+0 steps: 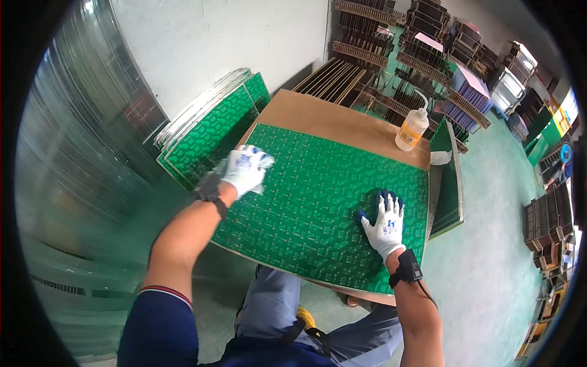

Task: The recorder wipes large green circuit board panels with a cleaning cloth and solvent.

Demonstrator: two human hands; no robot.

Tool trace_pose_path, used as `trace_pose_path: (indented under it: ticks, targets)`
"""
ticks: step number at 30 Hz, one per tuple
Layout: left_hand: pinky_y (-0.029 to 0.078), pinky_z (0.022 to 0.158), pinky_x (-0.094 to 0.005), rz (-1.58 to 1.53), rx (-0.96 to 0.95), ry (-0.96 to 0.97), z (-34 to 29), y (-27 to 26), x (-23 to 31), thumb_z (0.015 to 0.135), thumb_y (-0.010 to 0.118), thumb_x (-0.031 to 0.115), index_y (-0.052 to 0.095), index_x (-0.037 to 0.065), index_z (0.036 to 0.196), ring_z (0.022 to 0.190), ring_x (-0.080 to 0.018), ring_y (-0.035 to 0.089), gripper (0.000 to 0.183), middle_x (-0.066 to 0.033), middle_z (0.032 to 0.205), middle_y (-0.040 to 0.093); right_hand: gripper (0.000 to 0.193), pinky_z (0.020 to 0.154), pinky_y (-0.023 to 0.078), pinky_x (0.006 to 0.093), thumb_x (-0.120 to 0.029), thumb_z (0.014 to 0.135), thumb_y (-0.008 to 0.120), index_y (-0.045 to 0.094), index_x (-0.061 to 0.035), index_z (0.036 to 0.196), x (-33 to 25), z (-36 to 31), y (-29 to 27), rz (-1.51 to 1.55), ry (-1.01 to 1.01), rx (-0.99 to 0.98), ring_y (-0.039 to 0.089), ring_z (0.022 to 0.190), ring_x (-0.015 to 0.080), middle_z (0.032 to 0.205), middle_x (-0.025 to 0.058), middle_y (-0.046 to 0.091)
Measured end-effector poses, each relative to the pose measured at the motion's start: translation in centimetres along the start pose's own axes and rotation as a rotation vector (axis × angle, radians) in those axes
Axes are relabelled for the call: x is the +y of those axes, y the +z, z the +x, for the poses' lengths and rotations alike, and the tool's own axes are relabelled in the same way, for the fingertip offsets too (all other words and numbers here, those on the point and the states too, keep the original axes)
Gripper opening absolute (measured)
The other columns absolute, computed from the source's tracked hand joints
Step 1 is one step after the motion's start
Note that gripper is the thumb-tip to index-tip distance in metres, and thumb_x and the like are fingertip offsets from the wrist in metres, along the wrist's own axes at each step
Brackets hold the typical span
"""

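A large green circuit board panel [312, 202] lies flat on a brown-topped table [324, 116]. At the panel's left edge, my left hand [246, 169], in a white glove with blue finger parts, is curled over a pale cloth [259, 187] pressed to the surface. Motion blurs this hand somewhat. My right hand [386, 227], gloved the same way, rests on the right part of the panel with its fingers spread. Beyond it, at the table's far right corner, stands a white squeeze bottle [411, 129] with a bent spout and a yellow label.
More green panels [214, 125] lean in a stack left of the table, near the wall. Other panels [449, 183] stand upright at its right side, beside a white crumpled item [440, 158]. Slotted racks [367, 37] fill the back. Clear sheeting [85, 122] hangs at far left.
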State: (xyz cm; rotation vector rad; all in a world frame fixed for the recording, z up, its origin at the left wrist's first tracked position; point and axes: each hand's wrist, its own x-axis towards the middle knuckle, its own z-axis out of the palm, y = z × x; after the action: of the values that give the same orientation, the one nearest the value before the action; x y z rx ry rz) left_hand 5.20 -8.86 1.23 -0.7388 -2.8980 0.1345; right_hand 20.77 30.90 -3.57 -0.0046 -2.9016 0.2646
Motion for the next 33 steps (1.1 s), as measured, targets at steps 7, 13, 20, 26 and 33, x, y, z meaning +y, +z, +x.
trace_pose_path:
  ticks: [7, 13, 20, 26, 33]
  targets:
    - [0.054, 0.084, -0.0446, -0.087, 0.131, 0.273, 5.4, 0.6, 18.4, 0.095, 0.060, 0.028, 0.073, 0.029, 0.106, 0.103, -0.0274, 0.065, 0.017, -0.0029, 0.108, 0.069, 0.080, 0.128, 0.021, 0.0589, -0.045, 0.091, 0.073, 0.050, 0.0020, 0.151, 0.7, -0.8, -0.3, -0.043, 0.006, 0.037, 0.039, 0.150, 0.0460, 0.158, 0.0282, 0.046]
    - [0.055, 0.090, -0.0445, -0.293, 0.272, 0.453, 0.1, -2.1, 15.5, 0.083, 0.068, 0.022, 0.079, 0.025, 0.105, 0.103, -0.0270, 0.069, 0.024, -0.0047, 0.106, 0.074, 0.080, 0.130, 0.020, 0.0563, -0.051, 0.097, 0.063, 0.047, 0.0012, 0.155, -3.0, -0.5, -2.8, 0.078, 0.075, -0.192, 0.033, 0.155, 0.0455, 0.164, 0.0285, 0.039]
    - [0.041, 0.111, -0.0535, -0.361, 0.287, -0.061, -1.7, 4.8, 2.1, 0.073, 0.076, 0.007, 0.068, 0.008, 0.125, 0.125, -0.0431, 0.052, 0.053, -0.0177, 0.125, 0.061, 0.080, 0.131, 0.019, 0.0544, -0.052, 0.099, 0.062, 0.045, 0.0030, 0.154, -2.7, -0.5, -3.2, 0.025, 0.081, -0.189, 0.030, 0.156, 0.0431, 0.164, 0.0267, 0.039]
    - [0.043, 0.109, -0.0531, -0.294, 0.283, -0.120, -0.8, 6.5, 0.5, 0.073, 0.079, 0.006, 0.066, 0.011, 0.126, 0.124, -0.0418, 0.053, 0.055, -0.0172, 0.127, 0.058, 0.079, 0.131, 0.018, 0.0548, -0.051, 0.099, 0.062, 0.045, 0.0033, 0.154, -2.0, -0.9, -3.2, 0.074, 0.107, -0.188, 0.028, 0.157, 0.0444, 0.165, 0.0273, 0.037]
    - [0.041, 0.114, -0.0498, -0.358, 0.294, -0.099, -1.1, 8.2, -2.0, 0.075, 0.071, 0.002, 0.064, 0.010, 0.135, 0.128, -0.0407, 0.052, 0.060, -0.0173, 0.132, 0.058, 0.079, 0.129, 0.022, 0.0568, -0.047, 0.094, 0.068, 0.049, 0.0053, 0.150, -2.3, -0.6, -2.2, 0.146, 0.059, -0.099, 0.035, 0.151, 0.0480, 0.159, 0.0298, 0.042]
